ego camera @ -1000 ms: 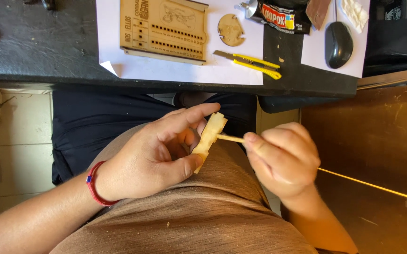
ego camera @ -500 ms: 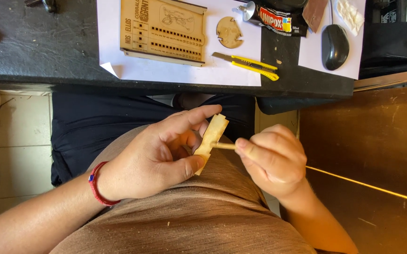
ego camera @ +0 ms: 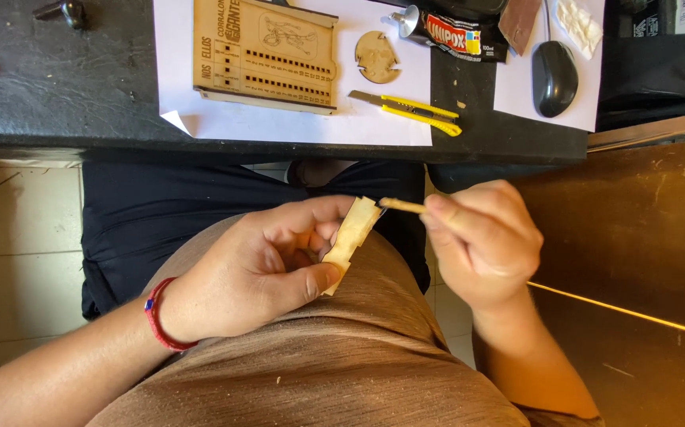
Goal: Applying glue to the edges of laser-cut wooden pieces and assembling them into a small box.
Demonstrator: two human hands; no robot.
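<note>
Over the lap, the left hand (ego camera: pixel 255 273) pinches a pale wooden strip (ego camera: pixel 350 237) between thumb and fingers, the right hand (ego camera: pixel 481 241) pinching a thin stick (ego camera: pixel 403 206) against its top end, below the desk (ego camera: pixel 66 87) bearing a yellow utility knife (ego camera: pixel 407 111).

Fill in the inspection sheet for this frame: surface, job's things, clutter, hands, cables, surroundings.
Surface: dark desktop with white paper sheets.
Job's things: small pale wooden piece; thin wooden stick with its tip at the piece's upper end.
Clutter: laser-cut wooden board, round wooden disc, yellow utility knife, glue tube, black mouse.
Hands: left hand pinches the piece; right hand grips the stick.
Cables: mouse cable runs off the top.
Surroundings: tiled floor, brown wooden panel.
</note>
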